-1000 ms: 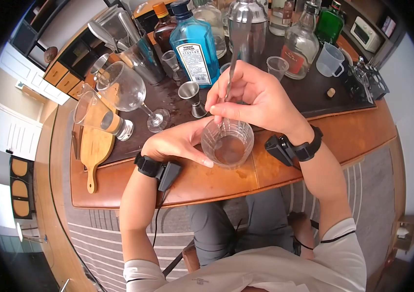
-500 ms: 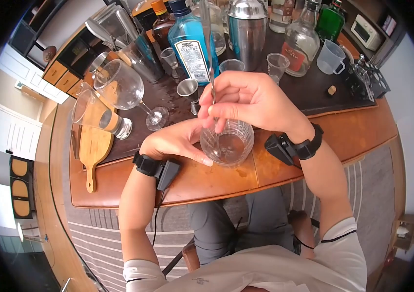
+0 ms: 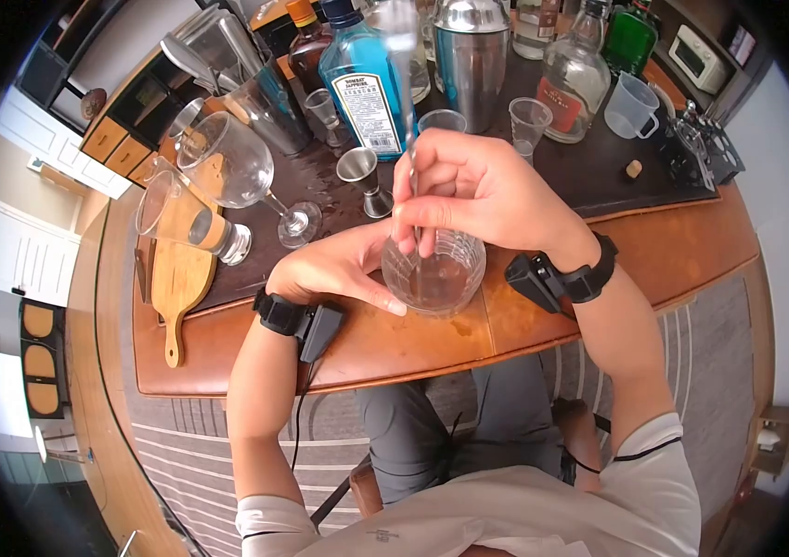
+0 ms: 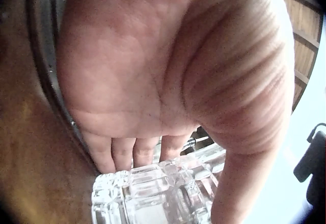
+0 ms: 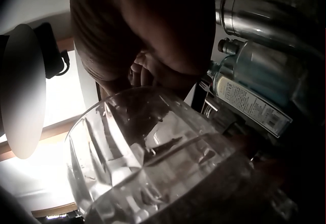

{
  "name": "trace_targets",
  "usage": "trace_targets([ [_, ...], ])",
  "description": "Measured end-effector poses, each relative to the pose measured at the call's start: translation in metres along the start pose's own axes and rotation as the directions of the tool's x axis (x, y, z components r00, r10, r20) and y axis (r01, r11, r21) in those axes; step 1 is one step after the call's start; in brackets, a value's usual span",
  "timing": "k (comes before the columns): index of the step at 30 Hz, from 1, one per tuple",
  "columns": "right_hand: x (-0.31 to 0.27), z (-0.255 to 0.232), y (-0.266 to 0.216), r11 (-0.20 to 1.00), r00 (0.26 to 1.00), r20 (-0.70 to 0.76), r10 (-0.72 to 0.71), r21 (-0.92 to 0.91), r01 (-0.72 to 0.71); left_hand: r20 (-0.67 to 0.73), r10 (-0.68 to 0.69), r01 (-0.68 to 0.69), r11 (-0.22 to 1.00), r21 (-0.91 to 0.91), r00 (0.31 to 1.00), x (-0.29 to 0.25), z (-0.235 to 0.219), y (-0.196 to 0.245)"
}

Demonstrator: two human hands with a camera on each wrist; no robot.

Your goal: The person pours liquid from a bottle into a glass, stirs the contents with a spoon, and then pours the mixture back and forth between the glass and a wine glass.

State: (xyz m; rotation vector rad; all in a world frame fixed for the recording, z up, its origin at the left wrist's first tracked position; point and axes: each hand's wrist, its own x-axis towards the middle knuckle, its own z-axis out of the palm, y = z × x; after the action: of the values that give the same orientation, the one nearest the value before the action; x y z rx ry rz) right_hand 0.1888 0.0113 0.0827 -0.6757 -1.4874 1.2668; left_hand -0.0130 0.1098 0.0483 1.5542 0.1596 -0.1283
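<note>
A cut-glass mixing glass [image 3: 450, 288] stands near the front edge of the table. My left hand [image 3: 331, 271] grips its left side, thumb in front and fingers behind; in the left wrist view, those fingers [image 4: 122, 152] reach round the patterned glass wall [image 4: 153, 196]. Over the rim, my right hand [image 3: 487, 195] pinches the twisted stem of a bar spoon [image 3: 411, 139] between thumb and fingers. The stem rises nearly upright above the hand, and its lower part goes down into the glass. Seen from the right wrist, the glass [image 5: 127, 173] lies just below the hand.
Behind the hands are a jigger [image 3: 362, 176], a blue gin bottle [image 3: 362, 93], a shaker [image 3: 472, 65] and a small clear cup [image 3: 528, 123]. On the left are a stemmed glass [image 3: 237, 172] and a wooden board [image 3: 181, 297]. Toward the right stand a plastic jug [image 3: 631, 107] and a cork [image 3: 634, 169].
The bar spoon's upper end has swung left from a rightward lean to nearly upright. My right fingers shifted left, then slightly back right. The left hand keeps its grip on the mixing glass.
</note>
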Motion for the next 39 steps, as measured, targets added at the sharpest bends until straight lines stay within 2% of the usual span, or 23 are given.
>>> trace_targets([
  [1,0.0,-0.001,0.0,1.0,1.0,0.0,0.0,0.001,0.0,-0.022,-0.012,0.011,0.999,-0.052,1.0,-0.001,0.001,-0.001],
  [3,0.001,-0.003,-0.001,0.992,0.992,-0.1,-0.075,-0.111,0.063,-0.043,-0.026,0.021,0.994,-0.105,0.999,-0.001,0.005,-0.001],
  [5,0.0,-0.006,0.002,0.983,0.988,-0.111,-0.107,-0.157,0.089,-0.107,-0.01,-0.013,0.976,-0.216,0.994,0.003,0.01,0.002],
  [8,0.0,-0.005,0.006,0.964,0.981,-0.104,-0.166,-0.224,0.139,-0.088,-0.047,0.03,0.982,-0.187,0.995,0.0,0.005,-0.002],
  [9,0.0,-0.003,0.004,0.973,0.99,-0.081,-0.116,-0.208,0.097,-0.088,-0.047,0.03,0.982,-0.187,0.995,0.0,0.003,-0.002],
  [11,-0.003,0.001,-0.001,0.98,0.996,-0.056,-0.064,-0.192,0.052,0.039,-0.01,0.015,0.992,-0.128,0.999,0.002,0.002,0.005],
  [13,-0.004,0.004,-0.01,0.987,0.992,-0.039,0.121,-0.099,-0.124,0.041,-0.043,0.045,0.998,-0.049,0.998,0.001,-0.002,0.008],
  [14,-0.004,0.004,-0.008,0.987,0.992,-0.039,0.121,-0.098,-0.124,0.042,-0.06,0.06,0.998,-0.009,0.997,0.001,-0.002,0.007],
  [15,-0.003,0.004,-0.002,0.996,0.997,-0.029,0.068,-0.047,-0.069,0.043,-0.077,0.076,0.997,0.031,0.996,0.0,-0.003,0.006],
  [17,-0.001,0.003,0.006,1.0,1.0,-0.027,0.015,0.007,-0.014,-0.053,0.009,-0.01,1.0,-0.016,0.999,-0.001,-0.001,-0.002],
  [18,0.001,0.001,0.009,0.975,0.991,-0.073,-0.116,-0.197,0.099,-0.052,0.009,-0.01,1.0,-0.016,0.999,-0.001,-0.001,-0.003],
  [19,0.002,0.001,0.01,0.897,0.964,-0.091,-0.25,-0.396,0.195,-0.042,-0.022,0.018,0.997,-0.079,0.999,-0.002,0.001,-0.002],
  [20,0.001,0.001,0.009,0.897,0.964,-0.093,-0.25,-0.396,0.194,-0.03,-0.052,0.047,0.989,-0.141,0.998,-0.001,0.002,-0.002],
  [23,0.001,0.002,0.006,0.951,0.972,-0.172,-0.162,-0.288,0.108,-0.065,-0.049,0.038,0.986,-0.165,0.997,0.002,0.002,-0.005],
  [25,0.002,0.002,0.01,0.908,0.949,-0.18,-0.26,-0.381,0.177,-0.062,-0.048,0.038,0.986,-0.16,0.997,0.003,0.002,-0.004],
  [29,-0.001,0.004,0.006,0.897,0.969,-0.124,-0.215,-0.416,0.146,-0.054,-0.036,0.027,0.985,-0.169,0.998,0.002,0.002,-0.006],
  [31,-0.003,0.007,-0.005,0.976,0.997,-0.081,-0.011,-0.218,-0.007,-0.015,-0.07,0.067,0.988,-0.139,0.997,0.001,0.0,0.0],
  [32,-0.003,0.007,-0.006,0.976,0.997,-0.082,-0.01,-0.218,-0.008,0.024,-0.104,0.106,0.989,-0.106,0.994,0.001,-0.001,0.002],
  [34,-0.003,0.006,-0.007,0.986,0.996,-0.08,0.039,-0.161,-0.051,0.004,-0.071,0.071,0.99,-0.118,0.997,0.001,-0.001,-0.005],
  [35,-0.002,0.004,-0.004,0.986,0.996,-0.082,0.039,-0.161,-0.052,-0.016,-0.037,0.035,0.991,-0.13,0.999,0.001,0.0,-0.007],
  [37,0.001,-0.002,0.005,0.966,0.986,-0.124,-0.112,-0.245,0.079,-0.016,-0.034,0.032,0.988,-0.15,0.999,0.001,0.001,-0.004],
  [38,0.0,-0.002,0.005,0.966,0.986,-0.126,-0.111,-0.245,0.077,-0.017,-0.032,0.028,0.985,-0.171,0.999,0.001,0.002,-0.003],
  [39,0.0,-0.002,0.005,0.936,0.98,-0.124,-0.155,-0.334,0.106,-0.017,-0.032,0.029,0.985,-0.172,0.999,0.001,0.002,-0.003],
])
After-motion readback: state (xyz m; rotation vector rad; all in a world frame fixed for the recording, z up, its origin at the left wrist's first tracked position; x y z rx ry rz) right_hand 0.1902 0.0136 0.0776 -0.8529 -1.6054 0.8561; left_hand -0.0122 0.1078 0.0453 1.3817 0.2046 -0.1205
